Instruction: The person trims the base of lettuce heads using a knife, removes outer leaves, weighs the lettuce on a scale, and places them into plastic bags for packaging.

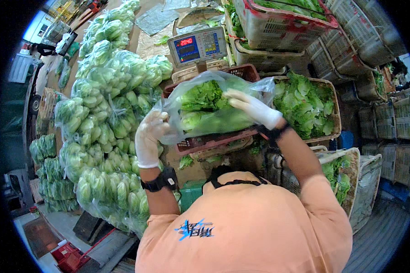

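Note:
A clear plastic bag [193, 123] filled with green leafy lettuce [205, 96] lies over a dark red crate [193, 148] in front of me. My left hand [151, 136], in a white glove, has its fingers curled on the bag's left end. My right hand [255, 109], gloved too, rests on the bag's right part with fingers stretched out flat. Behind the bag stands a scale's display [198, 45] with lit red digits and a keypad. To the right of the bag, a crate [336, 109] holds loose lettuce.
Bagged green vegetables [107, 123] are piled along my left. Stacked plastic crates [284, 34] with greens stand at the far right, with more crates [387, 118] beyond. Another crate of greens [353, 175] is by my right elbow. Flattened sheets [155, 20] lie at the back.

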`<state>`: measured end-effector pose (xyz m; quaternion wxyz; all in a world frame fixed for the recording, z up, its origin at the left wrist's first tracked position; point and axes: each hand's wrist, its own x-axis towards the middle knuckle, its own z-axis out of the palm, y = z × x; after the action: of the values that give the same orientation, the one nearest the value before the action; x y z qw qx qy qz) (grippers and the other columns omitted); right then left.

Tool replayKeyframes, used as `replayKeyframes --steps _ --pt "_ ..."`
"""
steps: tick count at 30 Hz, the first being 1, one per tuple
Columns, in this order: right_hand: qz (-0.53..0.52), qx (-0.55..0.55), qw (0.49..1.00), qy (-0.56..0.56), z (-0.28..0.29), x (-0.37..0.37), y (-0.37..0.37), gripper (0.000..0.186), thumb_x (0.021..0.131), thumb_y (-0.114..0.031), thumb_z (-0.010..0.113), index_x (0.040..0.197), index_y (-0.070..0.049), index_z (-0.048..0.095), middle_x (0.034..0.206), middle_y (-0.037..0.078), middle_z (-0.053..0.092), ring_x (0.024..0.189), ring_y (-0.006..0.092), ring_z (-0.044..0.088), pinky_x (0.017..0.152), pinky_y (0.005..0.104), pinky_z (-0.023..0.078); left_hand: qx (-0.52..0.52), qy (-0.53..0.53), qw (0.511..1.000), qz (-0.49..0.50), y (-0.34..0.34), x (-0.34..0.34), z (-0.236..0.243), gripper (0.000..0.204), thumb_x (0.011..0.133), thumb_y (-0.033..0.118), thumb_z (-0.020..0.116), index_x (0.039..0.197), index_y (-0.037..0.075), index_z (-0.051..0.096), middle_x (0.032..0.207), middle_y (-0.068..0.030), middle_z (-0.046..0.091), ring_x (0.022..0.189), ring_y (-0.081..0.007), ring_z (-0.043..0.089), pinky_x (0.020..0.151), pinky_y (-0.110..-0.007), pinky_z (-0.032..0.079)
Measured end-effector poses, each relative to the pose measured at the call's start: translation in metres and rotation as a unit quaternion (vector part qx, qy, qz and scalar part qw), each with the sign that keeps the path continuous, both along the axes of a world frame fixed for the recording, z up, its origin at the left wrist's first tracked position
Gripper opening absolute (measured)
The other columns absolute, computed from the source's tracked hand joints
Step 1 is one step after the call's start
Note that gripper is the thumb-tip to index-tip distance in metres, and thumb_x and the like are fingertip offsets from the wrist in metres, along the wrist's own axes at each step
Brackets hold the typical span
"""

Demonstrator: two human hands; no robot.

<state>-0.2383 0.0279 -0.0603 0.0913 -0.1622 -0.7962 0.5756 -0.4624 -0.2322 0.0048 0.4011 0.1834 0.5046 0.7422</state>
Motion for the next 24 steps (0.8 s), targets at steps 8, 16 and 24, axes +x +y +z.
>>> replayKeyframes --steps 8,16,24 --pt "-0.459 -0.004 0.885 -0.080 0.064 0.315 -0.106 0.031 0.092 -0.011 0.052 0.120 0.002 0.054 0.120 0.011 0.058 0.111 0.0194 0.053 0.098 0.0308 0.038 -0.071 0.208 0.893 0.393 0.012 0.021 0.031 0.021 0.086 0.014 0.057 0.105 0.004 0.057 0.103 -0.0060 0.060 0.091 -0.0145 0.055 0.082 -0.026 0.042" --pt "-0.730 -0.002 0.675 -0.112 0.011 0.491 -0.258 0.025 0.089 -0.015 0.059 0.108 -0.001 0.061 0.111 0.011 0.062 0.102 0.0192 0.057 0.092 0.0301 0.042 0.160 0.300 0.936 0.092 0.151 0.212 0.074 0.030 0.087 0.017 0.052 0.113 0.003 0.052 0.112 -0.0136 0.060 0.099 -0.0223 0.058 0.089 -0.037 0.043" --pt "-0.859 -0.005 0.496 -0.128 0.014 0.617 -0.333 0.024 0.088 -0.018 0.061 0.107 -0.002 0.062 0.099 0.009 0.065 0.091 0.0170 0.060 0.082 0.0303 0.047 0.068 0.273 0.876 -0.392 0.216 0.408 0.035 0.028 0.093 0.021 0.050 0.109 -0.001 0.056 0.106 -0.0112 0.062 0.096 -0.0183 0.057 0.088 -0.031 0.043"
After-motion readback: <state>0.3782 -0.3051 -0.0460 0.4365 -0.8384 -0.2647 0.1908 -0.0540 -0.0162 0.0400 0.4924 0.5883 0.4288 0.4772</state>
